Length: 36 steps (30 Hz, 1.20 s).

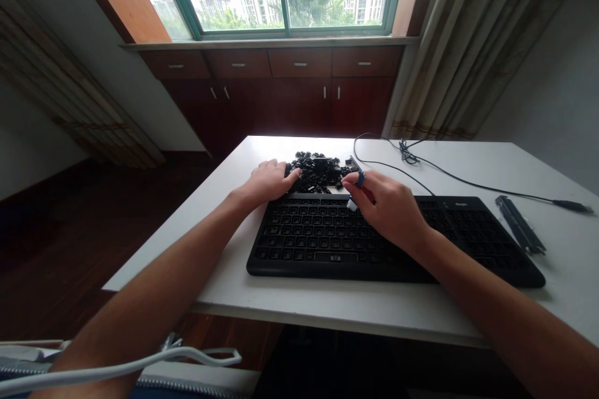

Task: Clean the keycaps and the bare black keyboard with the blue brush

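Note:
A black keyboard (327, 243) lies on the white table (468, 165), with its keycaps removed and only the switch sockets showing. Behind it sits a pile of loose black keycaps (318, 171). My left hand (266, 184) rests at the keyboard's far left corner, fingers curled and reaching into the pile. My right hand (388, 206) hovers over the keyboard's upper middle, pinching a small blue and white tool (358, 187) close to the pile's right edge.
The keyboard's black cable (421, 165) loops across the table's far right to a plug (571, 206). A long black strip (519, 224) lies right of the keyboard. A dark wooden cabinet (281, 93) stands under the window. White cables (140, 365) lie near my lap.

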Tool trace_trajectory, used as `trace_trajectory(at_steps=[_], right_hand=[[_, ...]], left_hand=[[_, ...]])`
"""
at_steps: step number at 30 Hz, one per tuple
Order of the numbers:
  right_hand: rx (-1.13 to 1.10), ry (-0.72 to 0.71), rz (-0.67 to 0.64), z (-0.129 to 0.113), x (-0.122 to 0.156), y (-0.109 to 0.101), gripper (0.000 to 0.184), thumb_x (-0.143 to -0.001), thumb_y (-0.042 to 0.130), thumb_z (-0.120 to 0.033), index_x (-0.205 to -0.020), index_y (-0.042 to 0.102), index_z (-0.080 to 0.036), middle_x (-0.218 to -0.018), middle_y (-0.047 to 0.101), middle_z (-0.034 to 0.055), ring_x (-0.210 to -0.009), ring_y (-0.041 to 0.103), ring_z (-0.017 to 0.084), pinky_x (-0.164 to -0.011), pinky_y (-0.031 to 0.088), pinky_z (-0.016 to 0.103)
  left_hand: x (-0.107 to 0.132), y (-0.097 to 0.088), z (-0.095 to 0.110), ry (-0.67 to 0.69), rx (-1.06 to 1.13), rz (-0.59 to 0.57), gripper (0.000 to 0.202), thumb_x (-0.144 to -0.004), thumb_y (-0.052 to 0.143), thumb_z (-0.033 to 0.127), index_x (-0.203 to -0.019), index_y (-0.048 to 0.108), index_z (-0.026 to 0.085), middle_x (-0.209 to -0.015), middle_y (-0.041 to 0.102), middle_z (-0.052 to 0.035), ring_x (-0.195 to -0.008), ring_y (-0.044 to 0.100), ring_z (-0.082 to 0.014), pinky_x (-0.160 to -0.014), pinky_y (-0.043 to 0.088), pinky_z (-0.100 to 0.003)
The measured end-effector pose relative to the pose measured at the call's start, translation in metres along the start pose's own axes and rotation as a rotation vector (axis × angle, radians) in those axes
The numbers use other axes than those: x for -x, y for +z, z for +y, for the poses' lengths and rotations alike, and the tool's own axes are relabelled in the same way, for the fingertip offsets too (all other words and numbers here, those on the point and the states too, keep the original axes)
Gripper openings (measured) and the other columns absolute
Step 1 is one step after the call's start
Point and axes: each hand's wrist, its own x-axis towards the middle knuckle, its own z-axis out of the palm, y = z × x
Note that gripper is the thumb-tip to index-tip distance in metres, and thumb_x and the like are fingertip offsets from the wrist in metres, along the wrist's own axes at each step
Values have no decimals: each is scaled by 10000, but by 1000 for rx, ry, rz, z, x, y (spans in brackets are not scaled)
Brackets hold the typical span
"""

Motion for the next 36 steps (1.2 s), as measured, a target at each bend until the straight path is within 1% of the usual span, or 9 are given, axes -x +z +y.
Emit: trace_trajectory(at_steps=[3,6,12,16,18,21,26,31,36], right_hand=[[67,-64,-2,1,0,0,337,-1092,513,-400,-1171,797,-236,-928,737,42,-686,591,121,-601,398,269],[62,-74,12,3,0,0,303,-1089,530,-365,-1192,798,-270,-911,719,27,-673,582,112,-612,407,264],[-61,-70,62,2,0,0,406,-1116,455,-403,-1121,764,-141,-1002,743,78,-823,666,151,-689,456,285],[-86,-25,9,-1,1,-2,563,-1134,342,-466,-1034,770,-113,-882,686,75,-689,584,129,-626,425,294],[-77,-20,-4,-1,1,-2,585,-1132,335,-476,-1010,774,-108,-856,678,74,-673,576,130,-615,421,297],[-43,-44,0,0,0,-1,537,-1124,379,-457,-1061,778,-103,-890,723,89,-735,642,157,-646,454,306],[-26,-71,14,2,0,1,380,-1115,459,-380,-1217,755,-164,-1129,802,72,-940,759,195,-719,516,304],[58,-99,15,2,1,1,376,-1120,455,-394,-1246,750,-200,-1108,813,57,-917,777,192,-689,514,294],[107,-116,21,3,1,1,360,-1120,456,-383,-1216,755,-208,-1066,812,55,-829,759,173,-612,450,277]], left_hand=[[0,0,0,0,-1,3,833,-991,240,739,-1393,644,131,-1393,624,-239,-1349,531,-418,-1151,416,-529],[0,0,0,0,-4,8,833,-996,245,731,-1380,647,112,-1392,622,-247,-1344,536,-421,-1145,420,-522],[-1,0,0,1,-19,0,816,-1002,250,727,-1365,653,117,-1385,633,-240,-1325,553,-415,-1124,436,-518],[-1,1,-2,11,-28,13,819,-1007,228,729,-1373,647,128,-1389,634,-235,-1330,549,-417,-1124,439,-537],[-2,2,-2,12,-32,18,805,-1008,231,729,-1371,650,146,-1380,643,-222,-1328,551,-411,-1122,441,-536],[-2,2,-2,13,-28,19,801,-1008,240,727,-1362,655,140,-1381,642,-228,-1327,550,-418,-1112,446,-544],[-1,1,0,9,-10,10,815,-1007,251,716,-1368,652,105,-1390,630,-251,-1329,544,-435,-1112,435,-560],[-1,1,0,-5,-4,5,810,-1002,271,722,-1380,656,118,-1402,626,-241,-1344,538,-422,-1119,429,-523],[-1,0,0,6,3,10,816,-998,268,722,-1380,657,115,-1406,630,-251,-1332,539,-444,-1098,439,-566]])
